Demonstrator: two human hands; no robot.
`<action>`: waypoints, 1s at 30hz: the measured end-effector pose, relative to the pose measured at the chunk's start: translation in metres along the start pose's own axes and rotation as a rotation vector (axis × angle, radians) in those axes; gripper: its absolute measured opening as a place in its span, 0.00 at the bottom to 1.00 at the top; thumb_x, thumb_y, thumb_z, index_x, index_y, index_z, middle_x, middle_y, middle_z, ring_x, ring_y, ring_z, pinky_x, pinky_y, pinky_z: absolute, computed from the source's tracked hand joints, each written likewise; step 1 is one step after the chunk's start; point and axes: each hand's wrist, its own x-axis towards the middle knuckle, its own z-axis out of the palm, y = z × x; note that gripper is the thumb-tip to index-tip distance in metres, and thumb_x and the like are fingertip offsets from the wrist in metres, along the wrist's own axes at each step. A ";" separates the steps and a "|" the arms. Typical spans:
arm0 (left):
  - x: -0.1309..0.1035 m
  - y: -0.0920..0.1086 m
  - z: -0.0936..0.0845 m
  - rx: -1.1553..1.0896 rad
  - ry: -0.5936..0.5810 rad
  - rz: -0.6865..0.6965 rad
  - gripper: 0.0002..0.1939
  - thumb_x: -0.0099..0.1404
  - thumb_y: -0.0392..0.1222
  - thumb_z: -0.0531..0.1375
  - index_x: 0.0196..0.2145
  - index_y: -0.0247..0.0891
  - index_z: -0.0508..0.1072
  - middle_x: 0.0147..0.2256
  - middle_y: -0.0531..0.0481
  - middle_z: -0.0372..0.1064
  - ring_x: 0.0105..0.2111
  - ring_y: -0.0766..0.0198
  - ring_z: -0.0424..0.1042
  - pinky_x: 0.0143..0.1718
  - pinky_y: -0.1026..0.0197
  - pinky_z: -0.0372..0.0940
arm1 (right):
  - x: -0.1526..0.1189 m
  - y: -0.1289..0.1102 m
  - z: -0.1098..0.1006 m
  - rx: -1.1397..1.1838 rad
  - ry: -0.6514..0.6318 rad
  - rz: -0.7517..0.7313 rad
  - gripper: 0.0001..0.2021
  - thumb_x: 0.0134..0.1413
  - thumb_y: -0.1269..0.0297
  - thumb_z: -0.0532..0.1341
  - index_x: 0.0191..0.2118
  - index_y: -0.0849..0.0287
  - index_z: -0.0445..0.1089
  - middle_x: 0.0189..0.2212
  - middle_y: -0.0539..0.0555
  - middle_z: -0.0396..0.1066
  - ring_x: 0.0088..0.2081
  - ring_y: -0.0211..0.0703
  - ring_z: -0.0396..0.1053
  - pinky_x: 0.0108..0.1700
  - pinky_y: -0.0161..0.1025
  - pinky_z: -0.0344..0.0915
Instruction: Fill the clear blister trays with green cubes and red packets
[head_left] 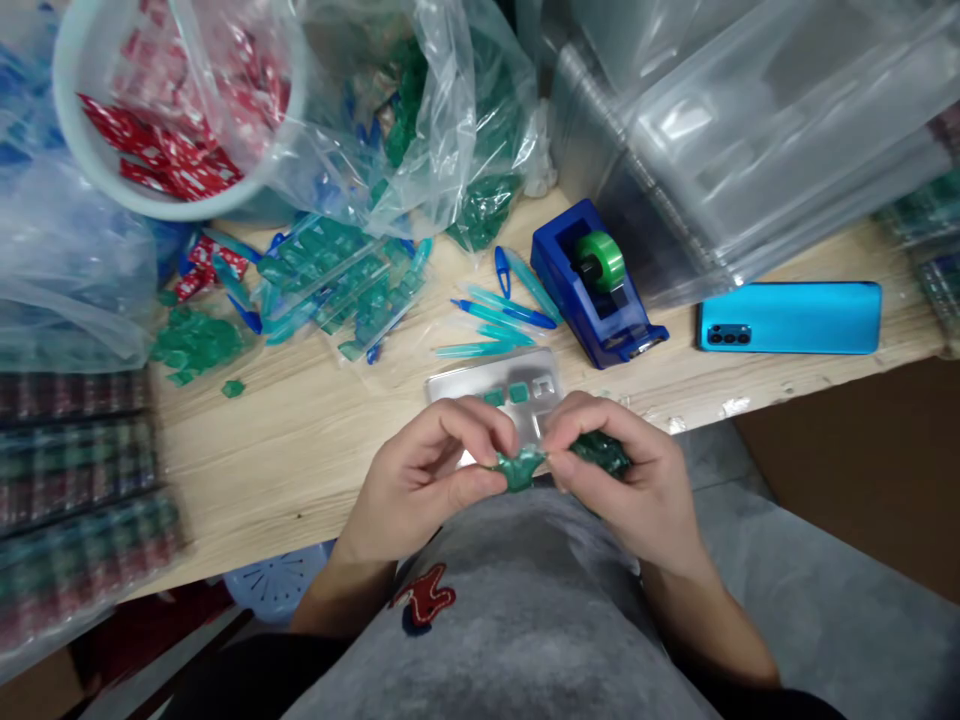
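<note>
Near the table's front edge, my left hand (450, 465) pinches a small green packet (520, 468) between thumb and fingers. My right hand (619, 465) pinches the packet's other end, while more dark green packets (601, 453) sit within its curled fingers. Behind and partly under the hands lies a clear plastic tray (457, 384), with green pieces (518, 392) in some of its compartments. Several blue and teal pen-shaped pieces (487, 312) are scattered beyond the tray.
A blue tape dispenser (592, 290) stands behind my right hand, with a blue phone (795, 318) farther right. A white bucket (67, 110) holds red packets. Green packets (196, 343) and stacked filled trays (75, 500) lie left; clear plastic trays (720, 150) stand back right.
</note>
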 end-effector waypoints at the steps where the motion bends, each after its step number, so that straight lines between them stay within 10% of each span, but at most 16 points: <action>1: 0.000 -0.001 0.000 -0.015 -0.005 -0.011 0.04 0.65 0.40 0.64 0.34 0.42 0.71 0.34 0.51 0.72 0.35 0.64 0.73 0.36 0.62 0.70 | 0.001 -0.001 0.001 0.003 0.006 0.018 0.02 0.58 0.68 0.64 0.35 0.53 0.74 0.31 0.48 0.73 0.34 0.38 0.72 0.38 0.38 0.68; 9: -0.002 -0.008 -0.005 -0.167 0.018 -0.097 0.04 0.64 0.40 0.65 0.34 0.40 0.73 0.32 0.53 0.69 0.34 0.70 0.69 0.37 0.70 0.66 | 0.007 -0.003 0.007 0.090 -0.052 0.090 0.05 0.51 0.70 0.69 0.30 0.56 0.73 0.31 0.48 0.73 0.34 0.37 0.71 0.39 0.36 0.68; 20: 0.007 -0.001 0.007 -0.885 0.002 -0.592 0.06 0.60 0.40 0.69 0.34 0.39 0.76 0.24 0.56 0.67 0.23 0.72 0.66 0.29 0.67 0.67 | 0.005 0.005 0.010 0.399 0.124 0.215 0.05 0.51 0.71 0.69 0.31 0.53 0.74 0.28 0.44 0.71 0.19 0.25 0.62 0.23 0.27 0.60; 30: 0.004 -0.007 0.002 -0.633 0.038 -0.448 0.10 0.61 0.48 0.67 0.35 0.42 0.73 0.26 0.55 0.66 0.25 0.67 0.67 0.29 0.61 0.66 | 0.003 0.007 0.007 0.224 0.156 0.276 0.03 0.53 0.62 0.69 0.36 0.50 0.77 0.22 0.44 0.67 0.20 0.28 0.62 0.22 0.28 0.58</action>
